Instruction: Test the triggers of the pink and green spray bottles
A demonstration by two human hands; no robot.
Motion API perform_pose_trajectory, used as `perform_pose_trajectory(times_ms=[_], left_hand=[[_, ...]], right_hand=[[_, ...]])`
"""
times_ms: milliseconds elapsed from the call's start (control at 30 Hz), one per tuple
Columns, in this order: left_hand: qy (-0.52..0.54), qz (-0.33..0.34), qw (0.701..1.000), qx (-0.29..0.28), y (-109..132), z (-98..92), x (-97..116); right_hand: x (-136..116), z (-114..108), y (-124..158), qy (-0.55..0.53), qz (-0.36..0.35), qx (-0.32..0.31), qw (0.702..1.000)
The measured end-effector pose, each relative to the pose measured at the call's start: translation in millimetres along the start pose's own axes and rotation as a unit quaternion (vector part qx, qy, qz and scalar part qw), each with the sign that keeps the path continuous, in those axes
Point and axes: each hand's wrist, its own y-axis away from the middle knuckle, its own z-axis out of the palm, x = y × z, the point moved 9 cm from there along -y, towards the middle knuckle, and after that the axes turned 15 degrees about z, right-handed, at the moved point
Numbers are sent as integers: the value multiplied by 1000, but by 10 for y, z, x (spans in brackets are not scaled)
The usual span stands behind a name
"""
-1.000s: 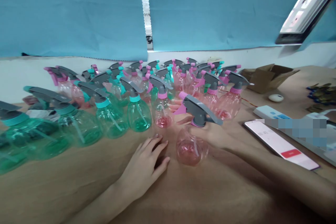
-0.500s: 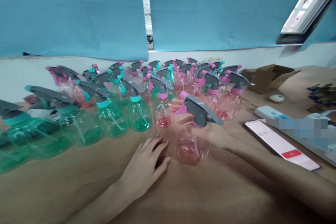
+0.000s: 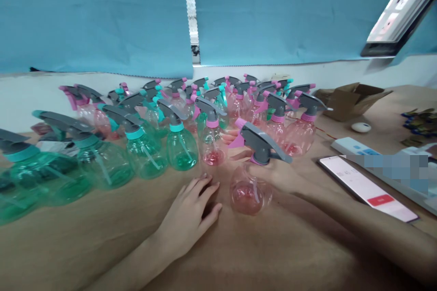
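Observation:
A pink spray bottle (image 3: pixel 251 198) with a grey and pink trigger head stands upright on the brown table, right of the middle. My right hand (image 3: pixel 269 173) is around its neck: the thumb lies across the shoulder just under the collar, and fingers reach out behind it to the left. Part of that hand is hidden by the bottle. To the left, my left hand (image 3: pixel 189 211) rests palm down on the tabletop, fingers apart and nothing in them. Just beyond its fingertips are another pink spray bottle (image 3: pixel 213 143) and a green spray bottle (image 3: pixel 182 150).
More green bottles (image 3: pixel 105 168) line the left side, with several pink and green ones packed behind. On the right lie a phone (image 3: pixel 358 182), a white power strip (image 3: pixel 355 147), a white mouse (image 3: pixel 361 127) and an open cardboard box (image 3: pixel 344 104). Blue blinds (image 3: pixel 102 18) hang behind.

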Motion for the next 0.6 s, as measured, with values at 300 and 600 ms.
perform_pose_trajectory(times_ms=[300,600], left_hand=[[4,0,1000,0,-9,2,3],[0,-4,1000,-3,-1,5,11]], right_hand=[[175,26,-7,-14,78,-28,996],[157,-136,32,51,76,73,993]])
